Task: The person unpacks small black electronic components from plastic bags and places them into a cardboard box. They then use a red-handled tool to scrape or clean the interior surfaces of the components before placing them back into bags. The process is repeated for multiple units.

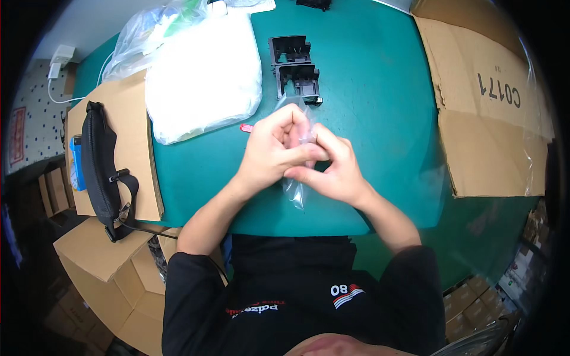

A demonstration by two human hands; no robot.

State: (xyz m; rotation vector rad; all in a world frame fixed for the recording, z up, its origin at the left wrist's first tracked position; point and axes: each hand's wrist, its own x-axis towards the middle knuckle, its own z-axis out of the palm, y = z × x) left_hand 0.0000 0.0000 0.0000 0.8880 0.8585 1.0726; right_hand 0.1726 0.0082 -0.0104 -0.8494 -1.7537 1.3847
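Observation:
My left hand (274, 147) and my right hand (335, 169) meet over the middle of the table, fingers closed on a clear plastic bag (295, 194). Its crumpled film shows between the fingers and hangs below them, and more of it sticks up past my fingertips. Whether anything is inside the bag cannot be made out. Just beyond my hands, two black plastic housings (290, 52) stand in a line, one behind the other. A small red item (246, 127) pokes out beside my left hand; the rest of it is hidden.
On the green table (368, 65) lies a large white plastic-wrapped bundle (205, 80), with clear bags (145, 38) behind it. A black waist bag (102, 160) rests on cardboard at the left. A cardboard box (487, 136) stands at the right, and an open carton (113, 267) sits lower left.

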